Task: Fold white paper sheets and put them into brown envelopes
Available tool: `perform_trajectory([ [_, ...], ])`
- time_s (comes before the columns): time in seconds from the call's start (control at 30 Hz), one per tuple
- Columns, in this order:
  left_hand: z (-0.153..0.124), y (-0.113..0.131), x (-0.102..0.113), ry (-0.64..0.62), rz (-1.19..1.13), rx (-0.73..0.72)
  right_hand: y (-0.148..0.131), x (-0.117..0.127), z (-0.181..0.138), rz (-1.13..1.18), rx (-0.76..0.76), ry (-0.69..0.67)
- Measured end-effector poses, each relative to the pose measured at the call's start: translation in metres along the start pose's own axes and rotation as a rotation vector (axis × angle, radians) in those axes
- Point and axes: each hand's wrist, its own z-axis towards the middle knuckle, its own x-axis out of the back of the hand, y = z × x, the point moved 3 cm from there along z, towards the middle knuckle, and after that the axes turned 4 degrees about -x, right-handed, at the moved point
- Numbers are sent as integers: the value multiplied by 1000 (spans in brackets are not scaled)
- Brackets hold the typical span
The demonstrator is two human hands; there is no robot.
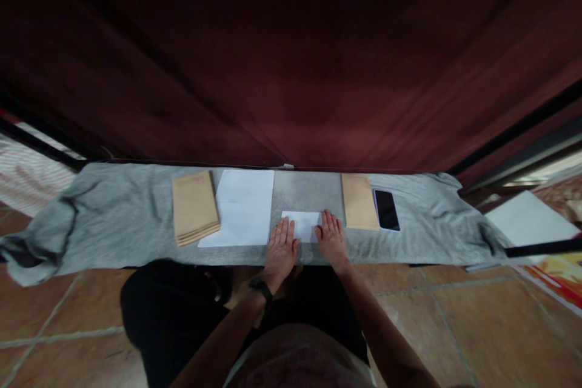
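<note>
A folded white sheet of paper (pixel 304 219) lies on the grey cloth in front of me. My left hand (pixel 280 248) rests flat on its left end, fingers stretched forward. On the right end lies my right hand (pixel 331 239), also flat with its fingers extended. Left of my left hand is a larger white sheet of paper (pixel 245 209), spread out. Its left side meets a stack of brown envelopes (pixel 195 205). One brown envelope (pixel 360 201) lies to the right of my right hand.
A smartphone (pixel 387 210) lies right of the single envelope. The grey cloth (pixel 127 212) covers a narrow bench or table, against a dark red curtain or panel (pixel 291 91). Dark bars (pixel 513 139) stand at the right side. A white sheet (pixel 531 218) lies beyond the cloth's right end.
</note>
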Motion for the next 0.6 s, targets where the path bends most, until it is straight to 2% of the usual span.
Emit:
perform_trajectory([
  [0.13, 0, 19, 0, -64, -40, -135, -10, 5, -1, 43, 84, -57],
  [0.27, -3, 28, -5, -108, -59, -131, -22, 6, -9, 81, 204, -181],
  [0.6, -16, 8, -2, -67, -74, -17, -8, 5, -17, 13, 141, -115],
])
